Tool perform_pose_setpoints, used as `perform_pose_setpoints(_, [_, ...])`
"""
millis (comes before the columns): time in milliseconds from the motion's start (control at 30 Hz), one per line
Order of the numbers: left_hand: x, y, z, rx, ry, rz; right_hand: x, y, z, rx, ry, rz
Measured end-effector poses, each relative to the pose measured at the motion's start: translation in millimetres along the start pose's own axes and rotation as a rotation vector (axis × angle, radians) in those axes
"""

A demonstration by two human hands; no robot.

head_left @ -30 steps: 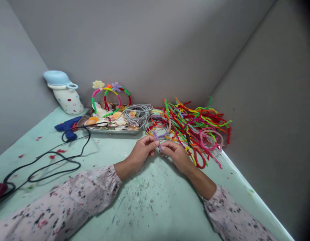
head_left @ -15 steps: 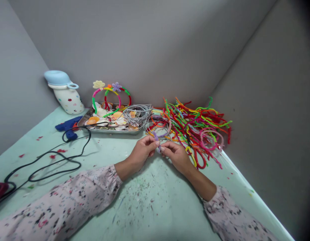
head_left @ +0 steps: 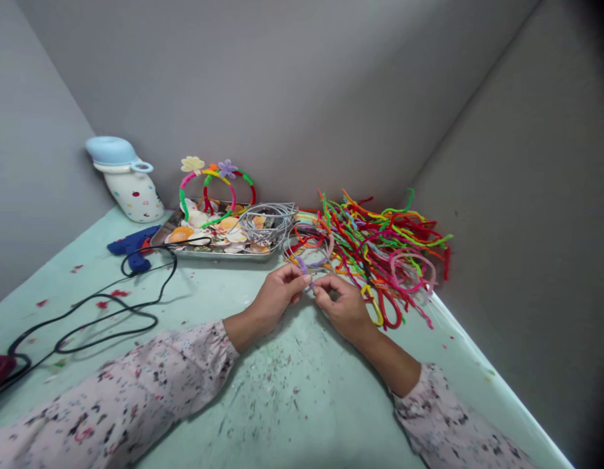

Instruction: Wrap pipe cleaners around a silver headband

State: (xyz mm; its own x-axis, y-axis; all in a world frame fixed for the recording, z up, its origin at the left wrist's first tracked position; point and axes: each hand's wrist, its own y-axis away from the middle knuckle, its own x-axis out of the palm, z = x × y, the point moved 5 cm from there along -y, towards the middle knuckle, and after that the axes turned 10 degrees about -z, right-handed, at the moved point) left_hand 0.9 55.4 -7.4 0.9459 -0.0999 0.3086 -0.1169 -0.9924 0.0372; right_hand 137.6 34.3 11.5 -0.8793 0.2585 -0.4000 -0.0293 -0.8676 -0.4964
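Between my fingertips is a short purple pipe cleaner [head_left: 302, 264], its fuzzy upper end sticking up above my left thumb. My left hand [head_left: 278, 294] pinches it between thumb and forefinger. My right hand [head_left: 342, 305] is closed at the lower end of the same pipe cleaner, fingertips almost touching those of the left; its grip covers most of that end. Just beyond both hands lie coiled rings of wire and pipe cleaner [head_left: 326, 242]. A big heap of coloured pipe cleaners [head_left: 375, 234] spreads to the right, with red-handled scissors [head_left: 390, 312] at its near edge.
A metal tray [head_left: 224, 256] holds shells, a grey wire coil [head_left: 265, 225] and two flower-topped hoops [head_left: 232, 195]. To the left are a blue glue gun [head_left: 136, 247], its black cable [head_left: 155, 319] and a white bottle [head_left: 133, 192]. Walls close off the back and right.
My right hand has shifted very slightly and its fingers have curled a bit more at the purple pipe cleaner. My left hand stays in place.
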Motion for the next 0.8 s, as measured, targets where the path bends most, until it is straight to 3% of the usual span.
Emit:
perform_pose_setpoints(233, [0.9,0,-1,0.006,-0.003,0.009,0,2,5,-0.104,0.143,-0.058])
perform_pose_setpoints(800, [1.5,0,-1,0.014,-0.034,0.0,-1,3,11,-0.222,0.247,-0.08])
